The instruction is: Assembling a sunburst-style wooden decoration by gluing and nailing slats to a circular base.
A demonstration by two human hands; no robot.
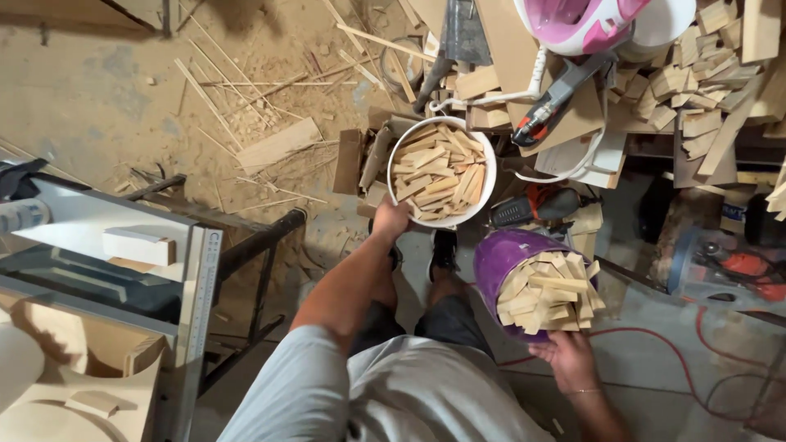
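Note:
My left hand [391, 219] grips the near rim of a white bucket [483, 195] full of short flat wood offcuts, which sits low on the floor ahead of my feet. My right hand [566, 354] holds a purple bucket [491, 266] from below, tilted toward me so its load of wood offcuts [547, 292] shows at the mouth. The two buckets are close together, the purple one to the right and nearer to me.
A table saw [123, 245] with a metal ruler fence stands at the left. Sawdust and thin wood strips cover the floor [123, 90]. Piles of offcuts [696, 74], a pink-and-white plastic item [577, 20], power tools and a red cable [647, 336] crowd the right.

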